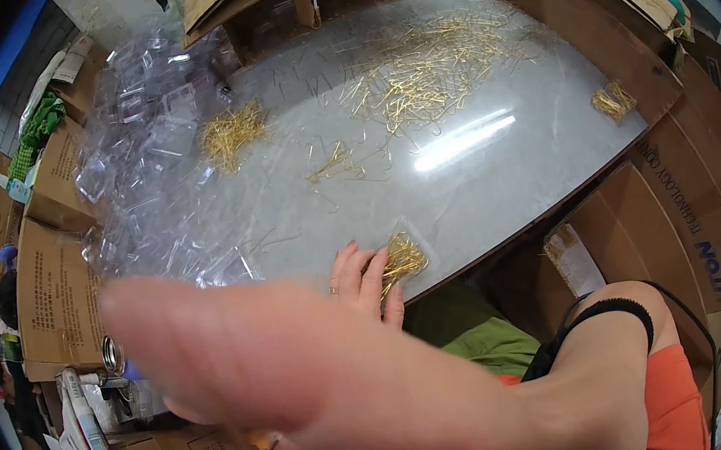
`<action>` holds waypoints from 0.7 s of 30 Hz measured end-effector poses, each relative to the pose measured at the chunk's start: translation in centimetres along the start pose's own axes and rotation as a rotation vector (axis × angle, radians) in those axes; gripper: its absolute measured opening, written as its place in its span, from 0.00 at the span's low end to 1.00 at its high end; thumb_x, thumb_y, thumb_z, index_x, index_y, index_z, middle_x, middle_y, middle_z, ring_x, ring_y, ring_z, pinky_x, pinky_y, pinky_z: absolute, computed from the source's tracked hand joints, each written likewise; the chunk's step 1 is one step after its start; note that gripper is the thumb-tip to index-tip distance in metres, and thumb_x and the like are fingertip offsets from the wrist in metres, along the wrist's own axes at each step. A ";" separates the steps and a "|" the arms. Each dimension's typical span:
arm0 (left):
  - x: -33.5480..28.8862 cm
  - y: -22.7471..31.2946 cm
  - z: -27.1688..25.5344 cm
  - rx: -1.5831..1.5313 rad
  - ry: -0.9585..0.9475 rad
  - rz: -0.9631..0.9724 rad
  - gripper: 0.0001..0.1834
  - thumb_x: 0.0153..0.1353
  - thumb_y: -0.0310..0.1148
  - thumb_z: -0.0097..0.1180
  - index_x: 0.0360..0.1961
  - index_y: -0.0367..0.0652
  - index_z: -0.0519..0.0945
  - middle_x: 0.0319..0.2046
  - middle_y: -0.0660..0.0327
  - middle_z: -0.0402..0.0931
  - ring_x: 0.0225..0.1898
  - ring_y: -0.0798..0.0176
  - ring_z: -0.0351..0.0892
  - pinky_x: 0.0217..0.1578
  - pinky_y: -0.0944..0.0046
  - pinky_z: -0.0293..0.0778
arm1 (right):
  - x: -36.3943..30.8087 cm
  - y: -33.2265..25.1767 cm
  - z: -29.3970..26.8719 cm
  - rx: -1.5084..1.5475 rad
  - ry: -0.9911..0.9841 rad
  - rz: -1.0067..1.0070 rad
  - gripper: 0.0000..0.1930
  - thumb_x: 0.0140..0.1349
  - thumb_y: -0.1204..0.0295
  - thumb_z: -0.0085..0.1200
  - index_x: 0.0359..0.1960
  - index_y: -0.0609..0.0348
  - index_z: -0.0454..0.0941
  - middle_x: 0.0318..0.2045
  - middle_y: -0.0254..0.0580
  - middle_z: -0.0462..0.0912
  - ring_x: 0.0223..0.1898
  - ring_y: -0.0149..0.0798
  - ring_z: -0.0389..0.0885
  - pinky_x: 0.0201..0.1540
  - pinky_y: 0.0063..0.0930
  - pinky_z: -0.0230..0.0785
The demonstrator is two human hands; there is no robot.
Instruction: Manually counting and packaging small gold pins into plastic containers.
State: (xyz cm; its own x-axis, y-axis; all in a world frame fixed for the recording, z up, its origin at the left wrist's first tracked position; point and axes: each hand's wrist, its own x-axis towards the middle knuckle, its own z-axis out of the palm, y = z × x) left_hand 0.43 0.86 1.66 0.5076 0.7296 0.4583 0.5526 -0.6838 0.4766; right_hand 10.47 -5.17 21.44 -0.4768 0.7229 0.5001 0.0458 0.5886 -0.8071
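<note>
My left hand (363, 283) rests at the table's near edge, its fingertips and thumb against the left end of a bundle of gold wire hooks (402, 258). The bundle lies on a small clear plastic piece. Large and blurred, my right hand (259, 354) is raised close to the camera and covers much of the lower view. Its fingers curl underneath and are partly hidden; whether they hold anything cannot be made out. Beyond my left hand, a few loose gold hooks (339, 163) lie scattered on the grey tabletop (304, 205).
Clear plastic packages (155, 160) are heaped along the table's left side. Gold hooks lie in a tight pile (232, 135) beside them and a wide spread (431, 68) farther back. A small gold bundle (614, 101) sits at the right edge. Cardboard boxes (63, 297) surround the table.
</note>
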 end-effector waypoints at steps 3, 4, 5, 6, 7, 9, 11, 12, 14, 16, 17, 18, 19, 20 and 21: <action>0.0 0.1 -0.4 -0.009 -0.007 -0.017 0.23 0.62 0.27 0.58 0.59 0.36 0.76 0.57 0.49 0.72 0.66 0.37 0.67 0.65 0.45 0.66 | 0.0 0.3 -0.1 0.027 0.004 0.017 0.33 0.66 0.66 0.52 0.71 0.59 0.55 0.60 0.56 0.65 0.52 0.50 0.78 0.53 0.41 0.75; 0.0 0.1 -0.4 -0.012 -0.007 -0.022 0.23 0.62 0.27 0.59 0.59 0.36 0.76 0.57 0.49 0.72 0.66 0.37 0.67 0.65 0.45 0.66 | 0.0 0.3 -0.2 0.040 0.003 0.021 0.33 0.67 0.66 0.51 0.72 0.59 0.55 0.60 0.56 0.64 0.52 0.50 0.78 0.53 0.41 0.75; -0.1 0.1 -0.4 -0.016 -0.005 -0.030 0.23 0.62 0.27 0.58 0.59 0.36 0.76 0.58 0.49 0.72 0.66 0.37 0.67 0.65 0.45 0.66 | 0.1 0.4 -0.2 0.048 0.004 0.034 0.33 0.67 0.66 0.51 0.72 0.58 0.54 0.61 0.56 0.64 0.53 0.50 0.78 0.54 0.42 0.75; -0.2 0.0 -0.3 -0.019 0.000 -0.044 0.23 0.63 0.27 0.58 0.59 0.36 0.76 0.58 0.49 0.72 0.66 0.37 0.67 0.65 0.45 0.66 | 0.2 0.6 -0.2 0.068 -0.004 0.035 0.33 0.67 0.66 0.51 0.72 0.58 0.54 0.61 0.56 0.64 0.53 0.50 0.78 0.54 0.42 0.75; -0.2 0.0 -0.2 -0.024 0.002 -0.050 0.23 0.63 0.27 0.58 0.59 0.36 0.76 0.58 0.49 0.72 0.66 0.37 0.67 0.65 0.45 0.66 | 0.1 0.7 -0.2 0.076 -0.004 0.043 0.33 0.68 0.65 0.51 0.72 0.58 0.54 0.62 0.56 0.63 0.53 0.51 0.78 0.55 0.42 0.75; -0.2 -0.9 0.1 -0.014 -0.001 -0.005 0.22 0.63 0.27 0.58 0.59 0.36 0.76 0.58 0.49 0.72 0.67 0.38 0.66 0.66 0.45 0.66 | 0.1 0.8 -0.2 0.099 -0.009 0.053 0.33 0.68 0.65 0.50 0.73 0.57 0.53 0.62 0.56 0.63 0.54 0.51 0.78 0.56 0.43 0.75; -0.1 -1.0 0.6 -0.020 0.012 0.036 0.22 0.63 0.27 0.58 0.59 0.36 0.76 0.58 0.49 0.72 0.67 0.38 0.66 0.66 0.45 0.66 | -0.4 0.5 -0.8 0.121 0.014 0.068 0.33 0.69 0.64 0.50 0.73 0.56 0.52 0.63 0.56 0.62 0.55 0.51 0.77 0.57 0.44 0.75; -0.2 -0.9 0.9 -0.027 0.031 0.042 0.22 0.63 0.27 0.58 0.59 0.36 0.76 0.58 0.49 0.72 0.67 0.38 0.66 0.66 0.45 0.66 | -0.5 0.4 -0.8 0.148 0.020 0.076 0.33 0.69 0.64 0.49 0.73 0.55 0.52 0.64 0.56 0.62 0.55 0.52 0.77 0.57 0.44 0.75; -0.2 -0.7 0.7 -0.022 0.028 0.035 0.22 0.63 0.27 0.59 0.59 0.36 0.76 0.59 0.49 0.72 0.68 0.38 0.65 0.66 0.46 0.66 | -0.8 0.6 -1.1 0.252 0.025 0.108 0.33 0.70 0.63 0.49 0.74 0.55 0.52 0.65 0.56 0.61 0.56 0.52 0.77 0.58 0.45 0.75; -0.4 -0.9 0.7 -0.024 0.024 0.024 0.22 0.63 0.27 0.59 0.60 0.36 0.76 0.59 0.49 0.71 0.68 0.38 0.65 0.66 0.45 0.65 | -1.2 0.8 -1.4 0.400 0.038 0.149 0.33 0.71 0.63 0.48 0.74 0.54 0.51 0.66 0.56 0.60 0.56 0.53 0.77 0.59 0.46 0.75; -0.5 -0.8 0.7 -0.024 0.024 0.020 0.23 0.64 0.28 0.59 0.60 0.36 0.76 0.59 0.49 0.71 0.68 0.39 0.65 0.66 0.45 0.65 | -1.6 0.9 -1.6 0.487 0.052 0.179 0.33 0.71 0.63 0.48 0.74 0.53 0.51 0.66 0.56 0.60 0.57 0.53 0.77 0.59 0.46 0.75; -0.5 -0.9 0.5 -0.008 0.023 0.018 0.23 0.64 0.28 0.59 0.60 0.36 0.76 0.60 0.49 0.71 0.68 0.38 0.65 0.66 0.44 0.65 | -1.5 1.4 -1.8 0.590 0.063 0.205 0.33 0.71 0.62 0.48 0.75 0.53 0.50 0.66 0.56 0.60 0.57 0.53 0.77 0.60 0.47 0.75; -0.6 -0.9 0.4 0.008 0.024 0.015 0.23 0.64 0.29 0.59 0.60 0.36 0.76 0.60 0.49 0.71 0.68 0.38 0.65 0.67 0.44 0.65 | -1.9 1.9 -2.4 0.699 0.093 0.249 0.33 0.72 0.62 0.48 0.75 0.53 0.50 0.67 0.56 0.59 0.58 0.53 0.77 0.60 0.47 0.75; -0.7 -0.9 0.1 0.026 0.025 0.011 0.23 0.64 0.29 0.59 0.60 0.36 0.76 0.61 0.49 0.71 0.68 0.38 0.66 0.67 0.43 0.64 | -2.3 2.5 -2.7 0.819 0.132 0.292 0.33 0.72 0.62 0.47 0.75 0.52 0.50 0.67 0.56 0.59 0.58 0.54 0.77 0.61 0.47 0.75; -0.1 0.1 -1.6 -0.006 -0.014 0.048 0.22 0.62 0.30 0.61 0.58 0.37 0.77 0.58 0.49 0.72 0.66 0.38 0.67 0.66 0.43 0.66 | -2.8 2.6 -2.8 0.917 0.173 0.324 0.33 0.72 0.61 0.47 0.75 0.52 0.49 0.68 0.56 0.59 0.58 0.54 0.76 0.61 0.48 0.75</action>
State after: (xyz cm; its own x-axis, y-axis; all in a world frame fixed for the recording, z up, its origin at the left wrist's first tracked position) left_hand -0.67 0.67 2.87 0.5429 0.6959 0.4701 0.5234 -0.7181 0.4587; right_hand 14.42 -4.65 18.83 -0.4227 0.8856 0.1924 -0.5815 -0.1022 -0.8071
